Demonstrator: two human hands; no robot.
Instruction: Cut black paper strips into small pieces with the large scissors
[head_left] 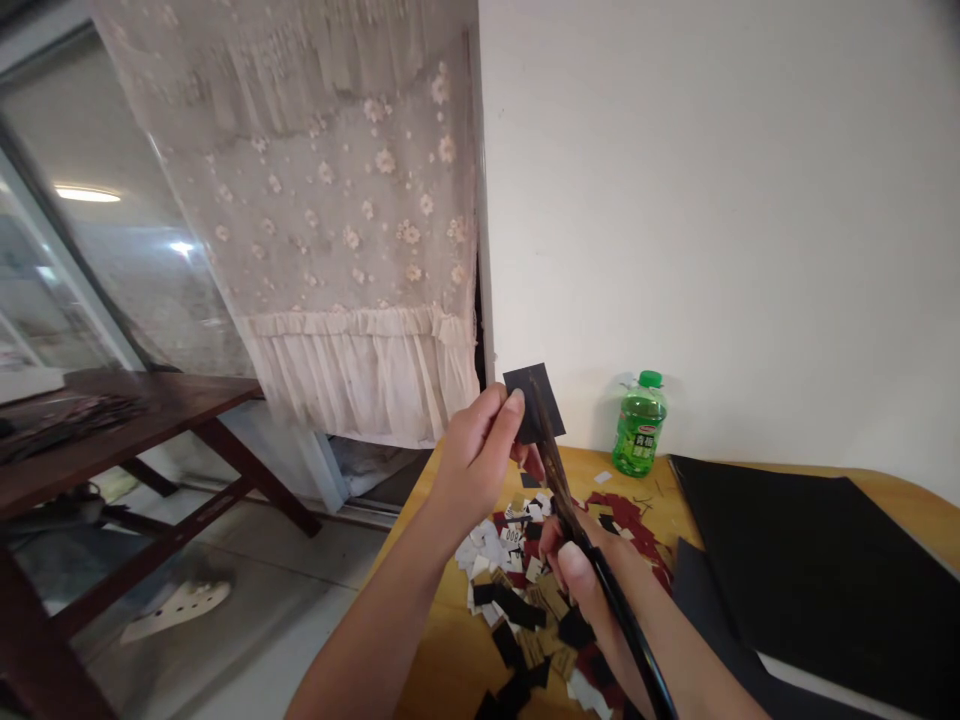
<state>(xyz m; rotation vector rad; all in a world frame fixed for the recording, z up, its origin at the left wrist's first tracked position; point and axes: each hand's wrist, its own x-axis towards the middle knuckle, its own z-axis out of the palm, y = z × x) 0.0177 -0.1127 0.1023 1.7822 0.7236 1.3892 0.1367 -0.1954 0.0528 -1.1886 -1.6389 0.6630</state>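
Observation:
My left hand pinches a small black square of card by its left side, thumb on top. In my right hand is a pair of scissors with black handles. Their rusty-looking blades lie across the card, pointing away from me; whether they cut into it I cannot tell. Beneath both hands, a heap of cut scraps in black, white, brown and dark red is spread over the wooden table. My right forearm hides part of the heap.
A bottle of green liquid stands against the white wall. Large black sheets lie on the table's right side. To the left are a lace curtain, a dark wooden table with dark material on it, and a pale clog on the floor.

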